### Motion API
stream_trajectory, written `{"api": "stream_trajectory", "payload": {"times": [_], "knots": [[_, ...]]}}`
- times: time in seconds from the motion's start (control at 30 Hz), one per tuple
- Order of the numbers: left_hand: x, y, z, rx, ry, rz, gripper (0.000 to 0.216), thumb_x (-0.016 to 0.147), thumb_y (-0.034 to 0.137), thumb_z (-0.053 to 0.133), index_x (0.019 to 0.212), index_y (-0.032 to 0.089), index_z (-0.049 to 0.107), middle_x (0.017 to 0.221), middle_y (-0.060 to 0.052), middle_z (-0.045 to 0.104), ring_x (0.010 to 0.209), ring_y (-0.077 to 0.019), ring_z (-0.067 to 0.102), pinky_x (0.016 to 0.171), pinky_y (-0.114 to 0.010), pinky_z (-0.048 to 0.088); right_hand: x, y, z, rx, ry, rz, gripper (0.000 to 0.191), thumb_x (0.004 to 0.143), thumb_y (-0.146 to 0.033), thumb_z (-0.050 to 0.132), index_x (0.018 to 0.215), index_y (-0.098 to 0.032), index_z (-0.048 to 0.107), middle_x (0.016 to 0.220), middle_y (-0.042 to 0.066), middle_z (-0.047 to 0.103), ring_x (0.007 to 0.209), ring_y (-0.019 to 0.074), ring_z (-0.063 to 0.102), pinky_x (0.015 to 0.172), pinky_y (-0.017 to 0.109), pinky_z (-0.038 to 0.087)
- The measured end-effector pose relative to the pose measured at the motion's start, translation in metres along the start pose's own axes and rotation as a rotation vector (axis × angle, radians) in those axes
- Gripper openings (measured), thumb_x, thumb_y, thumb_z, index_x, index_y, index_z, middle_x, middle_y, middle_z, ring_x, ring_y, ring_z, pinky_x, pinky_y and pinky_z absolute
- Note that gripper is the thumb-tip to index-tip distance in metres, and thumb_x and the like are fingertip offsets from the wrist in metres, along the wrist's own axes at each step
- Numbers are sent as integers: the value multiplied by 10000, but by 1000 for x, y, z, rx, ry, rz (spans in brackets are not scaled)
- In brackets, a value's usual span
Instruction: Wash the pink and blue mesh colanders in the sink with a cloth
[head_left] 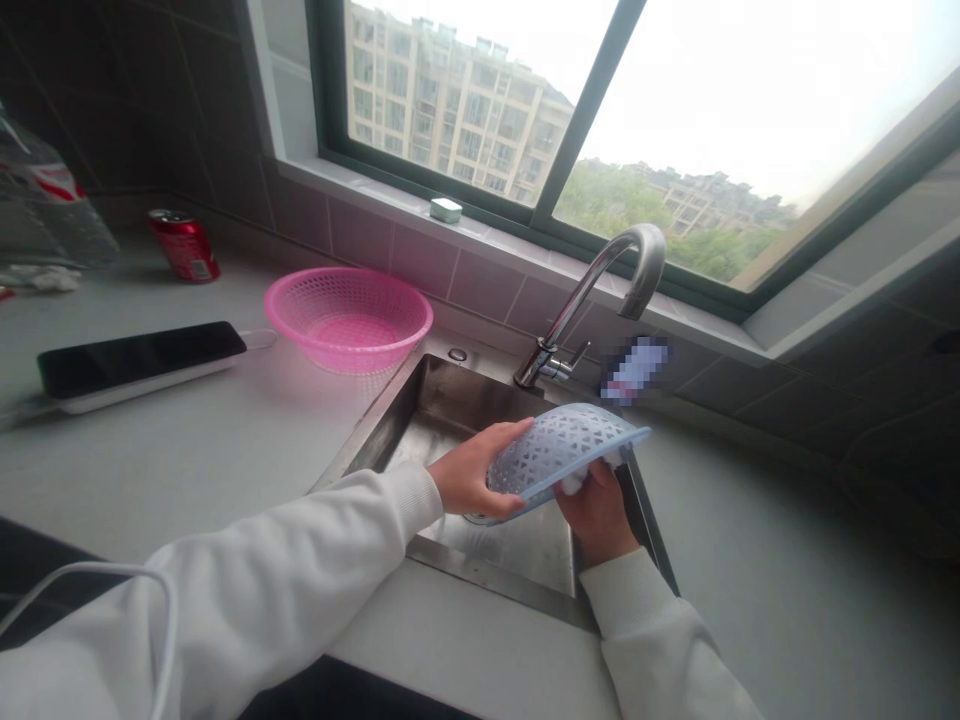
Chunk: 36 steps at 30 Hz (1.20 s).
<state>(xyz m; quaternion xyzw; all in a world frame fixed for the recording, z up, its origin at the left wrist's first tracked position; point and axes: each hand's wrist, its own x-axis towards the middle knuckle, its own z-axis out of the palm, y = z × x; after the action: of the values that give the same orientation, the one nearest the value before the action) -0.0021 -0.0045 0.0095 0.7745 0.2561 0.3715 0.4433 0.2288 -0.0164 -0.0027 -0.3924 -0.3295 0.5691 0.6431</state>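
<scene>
A light blue plastic colander (559,445) with rows of small holes is tilted on its side above the sink (442,395). My left hand (480,472) grips its left side, thumb on the rim and fingers on the outer wall. Beneath the rim, on the open side, my right hand (600,510) is closed on a crumpled white cloth (574,482) pressed toward the inside. Most of the cloth and the right fingertips are hidden by the colander.
Behind the sink rises a chrome faucet (577,300). A pink plastic basket (349,318) stands left of it. Further left are a phone on a white base (142,362), a red can (184,245) and a clear bottle (56,200). A small box (445,209) sits on the windowsill.
</scene>
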Motion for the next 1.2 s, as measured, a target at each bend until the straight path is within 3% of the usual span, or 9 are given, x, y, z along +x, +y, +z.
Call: {"api": "stream_trajectory", "payload": {"times": [0.23,0.37,0.57,0.77,1.07,1.2], "knots": [[0,-2,0,17,20,41,1108,645,337,829,1624,192,331,1658,-180,385,1552,-416,340,1303,-555,252,-9,9,15,-54,-59,47,456,614,-387,960,1013,-270,774,1056,23,829,1016,307,766,988,504,621],[0,-1,-2,27,17,28,1111,648,340,832,1629,208,327,1656,-167,387,1556,-411,333,1307,-556,245,-11,5,17,-25,-21,41,523,551,-427,990,1011,-285,785,1049,-6,834,1001,299,767,1006,487,623],[1,0,-3,23,41,18,1108,648,349,828,1625,186,332,1646,-179,393,1541,-411,355,1304,-553,255,-7,-5,8,32,-66,89,475,668,-577,910,1033,-304,778,1110,16,827,1126,319,748,1002,501,624],[1,-6,1,14,16,27,1143,646,339,814,1640,139,285,1661,-215,349,1561,-412,313,1308,-553,227,-8,1,8,52,-116,149,374,754,-511,866,1045,-293,775,1083,5,835,1102,290,764,1015,459,624],[2,-12,10,-137,-45,-46,1191,682,341,833,1676,256,184,1626,-168,402,1436,-392,473,1227,-569,361,-13,0,19,66,-123,233,428,702,-572,887,1035,-325,781,1016,-51,833,1185,273,728,1066,456,593],[1,-11,9,-208,-44,-102,1209,681,432,886,1670,282,208,1664,-168,365,1482,-417,418,1216,-590,360,-17,-4,25,71,-116,229,450,694,-599,882,1038,-327,784,1054,-48,831,1160,282,735,1071,472,588]]}}
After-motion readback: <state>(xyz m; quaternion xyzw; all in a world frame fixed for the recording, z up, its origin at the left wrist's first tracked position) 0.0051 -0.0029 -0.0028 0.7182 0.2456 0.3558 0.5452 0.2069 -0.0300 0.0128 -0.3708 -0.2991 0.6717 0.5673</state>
